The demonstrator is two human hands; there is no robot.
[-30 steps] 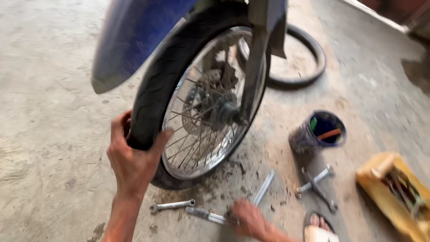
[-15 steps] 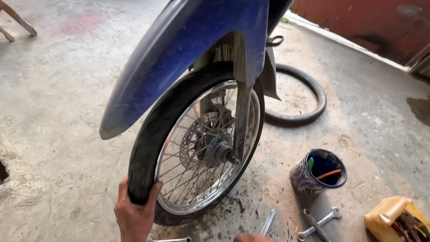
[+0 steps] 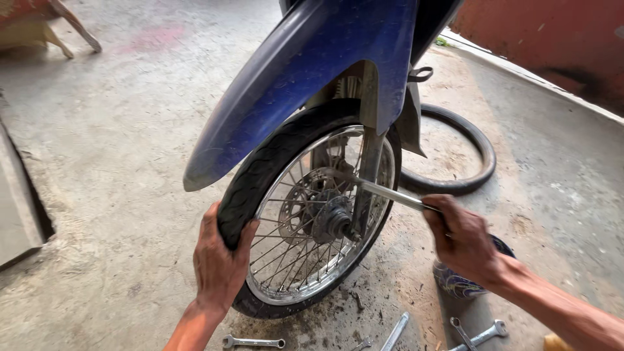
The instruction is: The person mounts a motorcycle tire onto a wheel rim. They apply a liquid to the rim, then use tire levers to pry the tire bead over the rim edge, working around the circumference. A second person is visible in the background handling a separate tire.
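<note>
Wheel [image 3: 312,221] of a motorbike is seen in the head view, upright under a blue mudguard [image 3: 305,84], standing on the concrete floor [image 3: 117,162]. Its black tyre [image 3: 260,175] is gripped at the front edge by the left hand [image 3: 218,260], the fingers wrapped over the tread. The right hand [image 3: 465,237] is closed around the handle end of a long metal tool [image 3: 383,192], whose far end is put through the spokes near the hub [image 3: 331,221]; what exactly it touches there cannot be told.

The wheel is judged heavy and stiff, the tyre rubber firm and not slippery, so the tread gives a good hold. The thin spokes and the brake disc are judged easier to bend, and they should not be taken. The tool is judged hard and smooth, best held at its far end for leverage.

On the floor below, several spanners [image 3: 253,341] are lying, a patterned pot [image 3: 458,283] stands just behind the right hand, and a loose tyre [image 3: 474,162] lies behind the wheel.
</note>
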